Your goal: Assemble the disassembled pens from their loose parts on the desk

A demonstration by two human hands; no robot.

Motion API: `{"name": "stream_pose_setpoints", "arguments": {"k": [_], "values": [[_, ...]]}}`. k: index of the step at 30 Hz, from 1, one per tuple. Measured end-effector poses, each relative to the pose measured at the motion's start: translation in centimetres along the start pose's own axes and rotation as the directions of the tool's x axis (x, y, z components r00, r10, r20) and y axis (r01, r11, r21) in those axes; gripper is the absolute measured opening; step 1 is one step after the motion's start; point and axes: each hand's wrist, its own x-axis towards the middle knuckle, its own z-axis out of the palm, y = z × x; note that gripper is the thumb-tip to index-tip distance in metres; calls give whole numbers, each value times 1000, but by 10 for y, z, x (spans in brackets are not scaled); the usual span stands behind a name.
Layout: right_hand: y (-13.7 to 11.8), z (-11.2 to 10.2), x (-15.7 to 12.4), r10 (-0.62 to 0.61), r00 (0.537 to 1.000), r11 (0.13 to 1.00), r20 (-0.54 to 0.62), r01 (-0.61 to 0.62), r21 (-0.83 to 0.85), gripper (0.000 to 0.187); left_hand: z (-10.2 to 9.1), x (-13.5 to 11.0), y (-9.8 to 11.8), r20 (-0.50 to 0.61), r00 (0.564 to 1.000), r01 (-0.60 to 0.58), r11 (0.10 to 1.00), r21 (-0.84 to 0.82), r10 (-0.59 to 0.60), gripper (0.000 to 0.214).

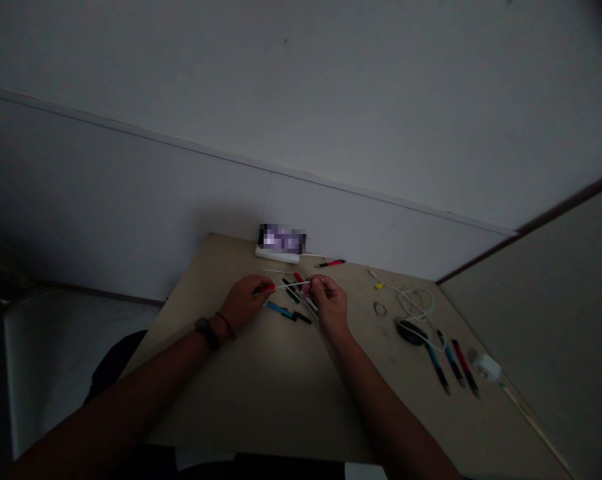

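My left hand [248, 300] and my right hand [329, 303] meet over the far part of a beige table [281, 387]. Both pinch the ends of a thin white pen refill [293, 285] held level between them; a small red tip shows at the left fingers. Under and between the hands lie several pen parts: a blue piece [277, 308], black pieces [297, 316] and a red piece [299, 277]. A watch and a red cord sit on my left wrist.
A white box [278, 253] with a blurred top stands at the table's far edge, a red pen [331, 263] beside it. To the right lie a white cable [415, 303], a black object [411, 331], three assembled pens [453, 363] and a white charger [485, 365]. Walls close behind.
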Motion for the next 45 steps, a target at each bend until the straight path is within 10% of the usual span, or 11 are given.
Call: {"name": "stream_pose_setpoints", "arguments": {"k": [13,21,45], "values": [[2,8,-7,-35,989,991,145,54,-125,35,3,-2,0,-2,999,-32,999,-15,32,23],[-3,3,-4,-89,996,992,-12,88,-94,34,1,-1,0,16,999,-41,999,-14,41,22],[3,12,-10,-189,943,923,273,266,-279,27,0,-3,4,46,993,-108,993,-41,109,22]]}}
